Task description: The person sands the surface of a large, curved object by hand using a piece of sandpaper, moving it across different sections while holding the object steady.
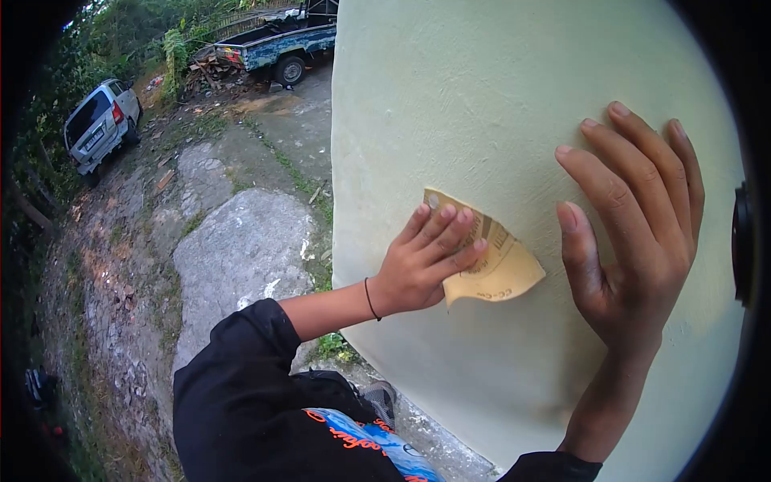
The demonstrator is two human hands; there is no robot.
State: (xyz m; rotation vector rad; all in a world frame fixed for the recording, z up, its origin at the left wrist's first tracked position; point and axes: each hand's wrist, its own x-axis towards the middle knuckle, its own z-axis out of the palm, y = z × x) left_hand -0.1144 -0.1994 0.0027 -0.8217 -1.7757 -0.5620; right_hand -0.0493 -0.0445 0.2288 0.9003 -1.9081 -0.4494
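A creased piece of sandpaper [502, 269], tan with dark print on its back, lies against the pale green wall [482, 104]. My left hand [430, 261] holds it there, fingers stretched across its upper left part and pressing it to the wall. The sheet's lower and right edges curl away from the surface. A thin dark band circles my left wrist. To the right of the sandpaper, my right hand [642, 217] is open and empty, fingers spread and curved, with fingertips at the wall.
The wall's left edge borders rough ground with a concrete slab [245, 257]. My shoe [377, 402] shows near the wall's foot. Farther back are a silver car [100, 128], a blue pickup truck [281, 52] and a wood pile [210, 71]. A dark round object [740, 245] sits at the right edge.
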